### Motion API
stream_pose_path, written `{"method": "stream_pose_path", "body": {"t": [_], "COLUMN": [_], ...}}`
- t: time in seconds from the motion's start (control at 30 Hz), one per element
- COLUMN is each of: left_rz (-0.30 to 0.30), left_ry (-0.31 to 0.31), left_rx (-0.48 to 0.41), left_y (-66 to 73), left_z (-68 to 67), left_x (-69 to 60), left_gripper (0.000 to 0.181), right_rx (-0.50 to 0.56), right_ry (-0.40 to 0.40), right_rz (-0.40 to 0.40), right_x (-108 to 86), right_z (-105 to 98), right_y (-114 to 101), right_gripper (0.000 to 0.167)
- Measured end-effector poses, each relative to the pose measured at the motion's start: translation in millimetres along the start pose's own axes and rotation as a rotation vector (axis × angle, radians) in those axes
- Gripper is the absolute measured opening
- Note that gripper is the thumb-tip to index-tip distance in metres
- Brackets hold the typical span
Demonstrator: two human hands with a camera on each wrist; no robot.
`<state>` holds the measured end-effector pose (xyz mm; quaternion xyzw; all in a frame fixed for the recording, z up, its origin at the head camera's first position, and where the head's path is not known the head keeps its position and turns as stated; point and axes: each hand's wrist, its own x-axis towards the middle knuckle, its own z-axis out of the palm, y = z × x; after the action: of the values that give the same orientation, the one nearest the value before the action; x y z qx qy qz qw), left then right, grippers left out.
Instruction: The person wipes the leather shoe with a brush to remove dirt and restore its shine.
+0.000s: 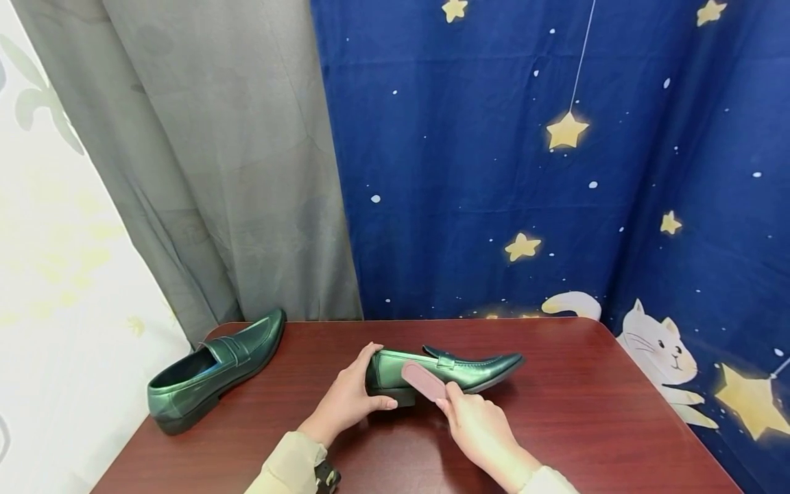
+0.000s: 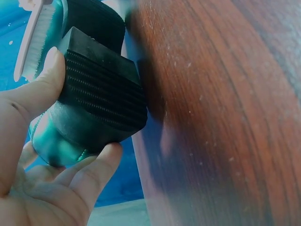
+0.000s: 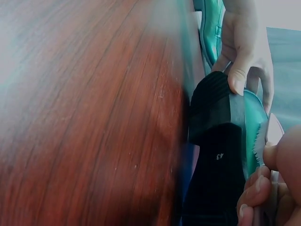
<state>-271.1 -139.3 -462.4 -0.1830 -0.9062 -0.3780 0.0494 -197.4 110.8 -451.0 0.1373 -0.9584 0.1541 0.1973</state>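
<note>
A shiny green loafer [image 1: 389,368] is tilted over the table, toe to the right, its black sole and heel [image 2: 101,87] showing in both wrist views. My left hand [image 1: 350,399] grips it round the heel end, thumb on the heel's side and fingers behind. In my right hand [image 1: 484,429] is a pink-backed brush [image 1: 424,381], pinched by its handle. The brush's pale bristles [image 3: 259,145] touch the shoe's green side in the right wrist view. The shoe's far side is hidden.
A second green loafer [image 1: 212,370] stands at the table's left edge, toe pointing to the back. The reddish-brown table [image 1: 586,412] meets a grey curtain [image 1: 247,171] and a blue star-patterned curtain [image 1: 463,171] behind.
</note>
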Motion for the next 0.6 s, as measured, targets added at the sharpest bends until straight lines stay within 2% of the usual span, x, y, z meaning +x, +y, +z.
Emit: {"method": "stream_pose_path", "body": {"t": [0.6], "left_rz": [-0.009], "left_ry": [-0.020], "left_rx": [-0.011], "left_y": [1.6], "left_z": [-2.1], "left_x": [-0.6], "left_gripper": [0.101], "right_rx": [0.024], "right_ry": [-0.062], "right_rz": [0.081], "right_x": [-8.1], "right_z": [-9], "right_y": [16], "right_gripper": [0.021]}}
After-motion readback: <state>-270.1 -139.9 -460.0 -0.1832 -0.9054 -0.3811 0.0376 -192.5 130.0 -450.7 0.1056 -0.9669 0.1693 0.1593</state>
